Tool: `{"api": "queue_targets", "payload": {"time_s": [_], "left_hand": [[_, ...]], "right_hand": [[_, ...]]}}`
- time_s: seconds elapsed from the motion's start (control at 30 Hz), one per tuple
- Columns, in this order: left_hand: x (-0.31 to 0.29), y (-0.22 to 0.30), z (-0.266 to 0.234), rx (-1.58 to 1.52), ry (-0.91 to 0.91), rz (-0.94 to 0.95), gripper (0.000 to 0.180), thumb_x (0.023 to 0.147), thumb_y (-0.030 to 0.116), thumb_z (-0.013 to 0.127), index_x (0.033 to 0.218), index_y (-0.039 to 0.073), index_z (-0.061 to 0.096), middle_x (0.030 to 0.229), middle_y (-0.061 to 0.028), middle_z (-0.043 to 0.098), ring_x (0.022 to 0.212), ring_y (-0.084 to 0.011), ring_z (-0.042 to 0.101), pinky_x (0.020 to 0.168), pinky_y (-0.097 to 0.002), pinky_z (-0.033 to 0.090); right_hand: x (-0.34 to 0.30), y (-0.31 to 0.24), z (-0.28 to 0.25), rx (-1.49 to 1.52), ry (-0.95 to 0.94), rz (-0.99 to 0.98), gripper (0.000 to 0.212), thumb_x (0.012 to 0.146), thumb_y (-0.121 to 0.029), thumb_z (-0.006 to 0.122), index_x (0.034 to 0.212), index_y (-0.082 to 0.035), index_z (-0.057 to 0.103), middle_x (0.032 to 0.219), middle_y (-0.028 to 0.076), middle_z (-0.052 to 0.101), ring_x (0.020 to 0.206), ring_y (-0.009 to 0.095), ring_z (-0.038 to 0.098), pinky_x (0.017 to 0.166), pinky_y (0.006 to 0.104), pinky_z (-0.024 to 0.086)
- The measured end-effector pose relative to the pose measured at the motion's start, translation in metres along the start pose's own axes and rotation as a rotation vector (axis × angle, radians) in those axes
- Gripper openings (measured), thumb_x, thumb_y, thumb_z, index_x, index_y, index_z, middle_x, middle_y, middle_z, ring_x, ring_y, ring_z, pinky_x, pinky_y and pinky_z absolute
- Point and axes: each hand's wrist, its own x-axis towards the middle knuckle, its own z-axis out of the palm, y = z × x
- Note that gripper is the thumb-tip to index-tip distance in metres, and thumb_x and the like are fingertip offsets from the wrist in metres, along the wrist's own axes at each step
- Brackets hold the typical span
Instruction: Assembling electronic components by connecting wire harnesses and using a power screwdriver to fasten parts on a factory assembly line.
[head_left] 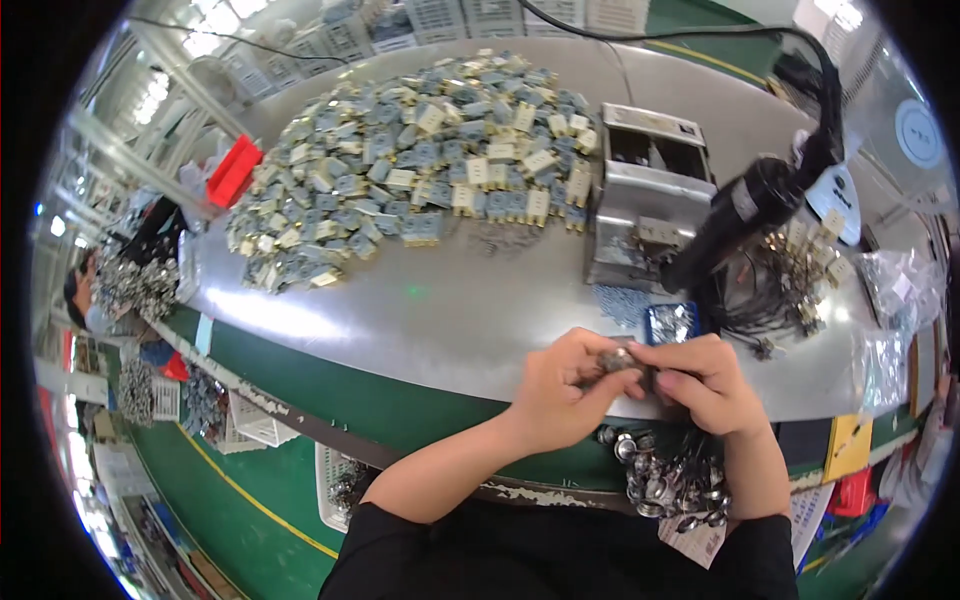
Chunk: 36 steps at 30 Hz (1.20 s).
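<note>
The left hand (556,392) pinched a small metallic part (619,359) between nearly closed fingers near the blue tray (649,324), while the right hand (712,385) curled its fingers beside it, their grip impossible to tell.

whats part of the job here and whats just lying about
Likely the job:
metallic piece between left hand and right hand
blue tray
grey and cream parts heap

Seemingly lying about:
red bin
clear plastic bag

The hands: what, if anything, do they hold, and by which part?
A small metal piece, between left hand and right hand; the gripped part is unclear.
</note>
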Motion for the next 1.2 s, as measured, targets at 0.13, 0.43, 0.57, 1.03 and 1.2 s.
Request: {"api": "queue_targets", "payload": {"time_s": [0.13,0.43,0.57,1.03,1.2], "left_hand": [[0.002,-0.010,-0.001,-0.479,-0.033,-0.245,0.022,0.102,-0.007,0.064,0.121,-0.004,0.053,0.106,-0.0189,0.075,0.094,-0.0243,0.077,0.087,-0.0378,0.064],[0.039,0.009,-0.080,0.716,0.085,0.160,0.022,0.095,0.013,0.072,0.113,0.002,0.073,0.105,-0.0131,0.077,0.095,-0.0280,0.076,0.088,-0.0413,0.058],[0.064,-0.002,-0.159,1.499,0.324,-0.087,0.040,0.097,0.026,0.071,0.133,0.012,0.070,0.127,-0.0166,0.066,0.122,-0.0376,0.060,0.102,-0.0459,0.050],[-0.028,-0.008,-0.183,1.024,0.142,0.003,0.033,0.080,0.012,0.088,0.110,0.006,0.077,0.127,-0.0191,0.071,0.104,-0.0333,0.071,0.088,-0.0405,0.058],[-0.050,0.004,-0.150,0.793,0.206,-0.187,0.035,0.079,0.003,0.087,0.110,0.004,0.073,0.115,-0.0129,0.075,0.099,-0.0222,0.070,0.086,-0.0343,0.056]], "right_hand": [[-0.003,0.002,0.005,0.046,0.033,-0.018,0.048,0.095,0.001,0.061,0.143,0.001,0.065,0.109,0.018,0.080,0.096,0.027,0.079,0.087,0.0305,0.057],[-0.011,0.005,-0.024,-0.507,0.011,0.327,0.061,0.080,-0.009,0.080,0.139,-0.004,0.064,0.068,0.012,0.060,0.065,0.026,0.063,0.061,0.0369,0.047],[-0.006,0.019,-0.034,-0.675,0.071,0.165,0.034,0.078,-0.004,0.080,0.111,-0.002,0.072,0.072,0.013,0.059,0.068,0.034,0.061,0.064,0.0404,0.049],[-0.007,0.032,-0.009,-1.044,0.126,0.206,0.018,0.083,-0.014,0.079,0.100,-0.007,0.077,0.099,0.010,0.066,0.083,0.035,0.069,0.077,0.0467,0.056],[-0.001,0.037,-0.005,-1.044,0.084,0.190,0.012,0.082,-0.013,0.075,0.093,-0.008,0.077,0.097,0.009,0.069,0.084,0.036,0.070,0.078,0.0471,0.056]]}}
